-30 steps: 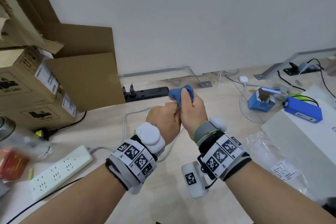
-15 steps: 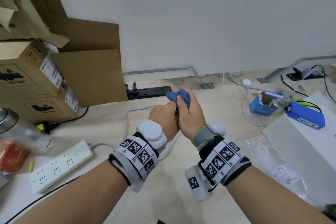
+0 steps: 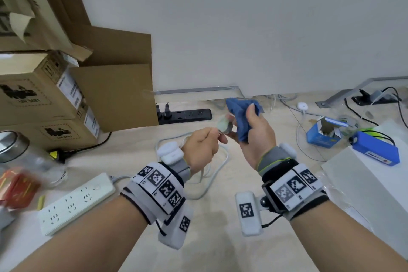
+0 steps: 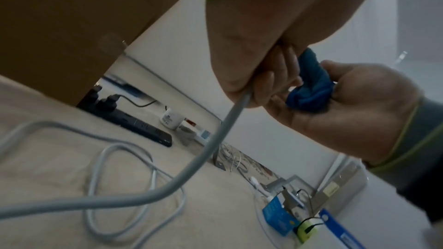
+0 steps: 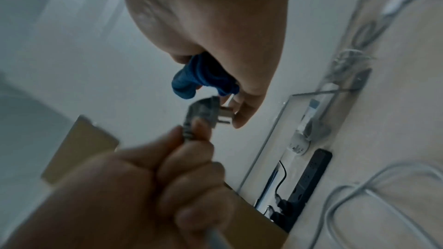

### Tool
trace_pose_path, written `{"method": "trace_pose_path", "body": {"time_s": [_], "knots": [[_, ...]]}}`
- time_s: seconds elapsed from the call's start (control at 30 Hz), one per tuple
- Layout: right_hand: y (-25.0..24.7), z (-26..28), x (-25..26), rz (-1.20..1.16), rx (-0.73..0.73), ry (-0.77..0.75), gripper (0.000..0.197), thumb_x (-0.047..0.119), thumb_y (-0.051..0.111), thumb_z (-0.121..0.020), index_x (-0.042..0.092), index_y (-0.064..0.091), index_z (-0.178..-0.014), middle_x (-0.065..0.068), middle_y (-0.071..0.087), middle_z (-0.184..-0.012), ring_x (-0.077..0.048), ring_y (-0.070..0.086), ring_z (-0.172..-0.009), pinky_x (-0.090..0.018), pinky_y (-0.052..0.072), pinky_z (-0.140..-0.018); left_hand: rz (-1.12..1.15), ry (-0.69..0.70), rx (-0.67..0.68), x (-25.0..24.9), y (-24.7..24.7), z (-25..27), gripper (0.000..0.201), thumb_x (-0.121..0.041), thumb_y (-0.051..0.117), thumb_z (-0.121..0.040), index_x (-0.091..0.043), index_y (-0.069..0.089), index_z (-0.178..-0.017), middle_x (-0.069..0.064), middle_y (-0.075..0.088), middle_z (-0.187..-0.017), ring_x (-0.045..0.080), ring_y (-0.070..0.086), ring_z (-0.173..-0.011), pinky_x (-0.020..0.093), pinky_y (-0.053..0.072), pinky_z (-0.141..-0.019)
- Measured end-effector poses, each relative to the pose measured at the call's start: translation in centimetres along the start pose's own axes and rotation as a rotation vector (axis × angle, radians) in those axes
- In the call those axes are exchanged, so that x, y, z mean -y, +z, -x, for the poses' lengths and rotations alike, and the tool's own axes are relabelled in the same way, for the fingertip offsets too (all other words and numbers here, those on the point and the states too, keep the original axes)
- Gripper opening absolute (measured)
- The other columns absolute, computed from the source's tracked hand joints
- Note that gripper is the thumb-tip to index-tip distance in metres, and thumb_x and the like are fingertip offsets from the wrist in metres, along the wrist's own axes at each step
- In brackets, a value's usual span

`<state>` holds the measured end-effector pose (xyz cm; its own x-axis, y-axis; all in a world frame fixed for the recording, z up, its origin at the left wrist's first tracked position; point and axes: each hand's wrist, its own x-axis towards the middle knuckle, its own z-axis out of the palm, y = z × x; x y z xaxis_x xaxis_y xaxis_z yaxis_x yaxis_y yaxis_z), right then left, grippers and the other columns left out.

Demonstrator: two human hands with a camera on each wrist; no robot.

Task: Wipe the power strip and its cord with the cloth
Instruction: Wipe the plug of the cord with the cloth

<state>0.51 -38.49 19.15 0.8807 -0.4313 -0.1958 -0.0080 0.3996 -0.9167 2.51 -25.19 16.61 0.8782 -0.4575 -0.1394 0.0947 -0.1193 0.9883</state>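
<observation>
Left hand (image 3: 202, 147) gripped cord (image 4: 210, 150) just behind plug (image 5: 203, 113), held up, prongs toward right hand (image 3: 254, 137), which bunched cloth (image 3: 241, 117) just beside plug. Power strip (image 3: 75, 203) lay on desk, near left.

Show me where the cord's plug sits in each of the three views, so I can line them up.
Head: plug at centre, held up by the left hand, beside the blue cloth.
Left wrist: plug not visible; only the grey cord leaves the fist.
Right wrist: plug at centre, prongs toward the right hand.
Shared landmark: black power strip.
</observation>
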Motion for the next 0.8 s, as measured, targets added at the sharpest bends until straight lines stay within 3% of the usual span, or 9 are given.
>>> {"method": "trace_pose_path", "body": {"time_s": [0.03,0.1,0.17,0.27,0.37,0.47,0.57,0.7,0.8], "knots": [[0.1,0.2,-0.4,0.074,0.032,-0.054,0.03,0.039,0.046,-0.095,0.021,0.068,-0.101,-0.021,0.068,-0.106,-0.029,0.061,-0.096,-0.047,0.046,-0.089,0.1,-0.06,0.036,-0.3,-0.1,0.1,0.039,-0.027,0.032,-0.101,-0.011,0.055,-0.074,-0.01,0.034,-0.044,0.005,0.024,-0.036,0.018,0.019,-0.041],[0.4,1.0,-1.2,0.226,0.111,-0.165,0.026,0.034,0.046,-0.095,0.026,0.071,-0.096,-0.002,0.07,-0.107,-0.016,0.063,-0.102,-0.039,0.047,-0.092,0.236,-0.139,0.092,-1.2,-0.2,0.4,0.04,-0.027,0.03,-0.102,-0.012,0.048,-0.07,-0.008,0.029,-0.042,0.007,0.017,-0.036,0.018,0.011,-0.042],[0.8,1.7,-2.1,0.367,0.126,-0.26,0.02,0.022,0.046,-0.1,0.03,0.064,-0.098,0.009,0.067,-0.099,-0.002,0.062,-0.088,-0.026,0.049,-0.083,0.317,-0.195,0.113,-1.8,-0.1,0.4,0.042,-0.033,0.03,-0.101,-0.015,0.042,-0.065,-0.007,0.026,-0.042,0.008,0.014,-0.038,0.021,0.008,-0.044],[1.4,2.0,-2.6,0.581,0.01,-0.405,0.016,0.028,0.048,-0.098,0.031,0.056,-0.084,0.01,0.061,-0.075,0.002,0.054,-0.066,-0.024,0.046,-0.068,0.31,-0.233,0.115,-2.0,0.2,0.7,0.048,-0.044,0.03,-0.1,-0.019,0.033,-0.059,-0.006,0.024,-0.041,0.009,0.013,-0.038,0.018,0.009,-0.042],[1.7,1.4,-2.0,0.618,-0.047,-0.289,0.033,0.033,0.044,-0.097,0.02,0.06,-0.072,0.001,0.06,-0.066,-0.007,0.049,-0.057,-0.026,0.044,-0.062,0.237,-0.205,0.162,-1.6,0.4,0.8,0.047,-0.044,0.028,-0.1,-0.021,0.029,-0.059,-0.006,0.022,-0.043,0.01,0.011,-0.039,0.017,0.01,-0.041],[2.1,0.7,-0.7,0.336,-0.107,0.061,0.032,0.037,0.048,-0.094,0.017,0.063,-0.074,-0.009,0.057,-0.071,-0.02,0.051,-0.06,-0.031,0.048,-0.061,0.182,-0.148,0.196,-1.5,0.5,1.0,0.045,-0.043,0.027,-0.1,-0.02,0.03,-0.061,-0.007,0.023,-0.045,0.01,0.011,-0.041,0.017,0.011,-0.04],[1.3,-0.1,0.2,-0.074,-0.116,0.273,0.036,0.04,0.05,-0.096,0.007,0.062,-0.095,-0.012,0.065,-0.078,-0.028,0.063,-0.072,-0.039,0.054,-0.071,0.188,-0.097,0.197,-1.7,0.6,1.1,0.042,-0.04,0.028,-0.101,-0.018,0.034,-0.065,-0.005,0.022,-0.049,0.008,0.012,-0.041,0.016,0.011,-0.039],[0.6,0.1,0.7,-0.275,0.009,0.245,0.047,0.043,0.042,-0.099,0.006,0.054,-0.126,-0.012,0.066,-0.106,-0.031,0.061,-0.094,-0.048,0.049,-0.088,0.162,-0.045,0.144,-1.4,0.1,0.9,0.037,-0.033,0.031,-0.101,-0.014,0.044,-0.072,-0.007,0.028,-0.049,0.008,0.018,-0.04,0.018,0.017,-0.04],[1.4,1.4,-0.4,0.032,0.108,-0.01,0.027,0.031,0.05,-0.097,0.018,0.06,-0.119,-0.008,0.065,-0.117,-0.023,0.061,-0.109,-0.038,0.047,-0.094,-0.139,0.137,0.041,-0.8,0.5,0.6,0.031,-0.027,0.036,-0.099,-0.014,0.048,-0.073,-0.006,0.04,-0.052,0.008,0.033,-0.043,0.022,0.028,-0.045]]}}
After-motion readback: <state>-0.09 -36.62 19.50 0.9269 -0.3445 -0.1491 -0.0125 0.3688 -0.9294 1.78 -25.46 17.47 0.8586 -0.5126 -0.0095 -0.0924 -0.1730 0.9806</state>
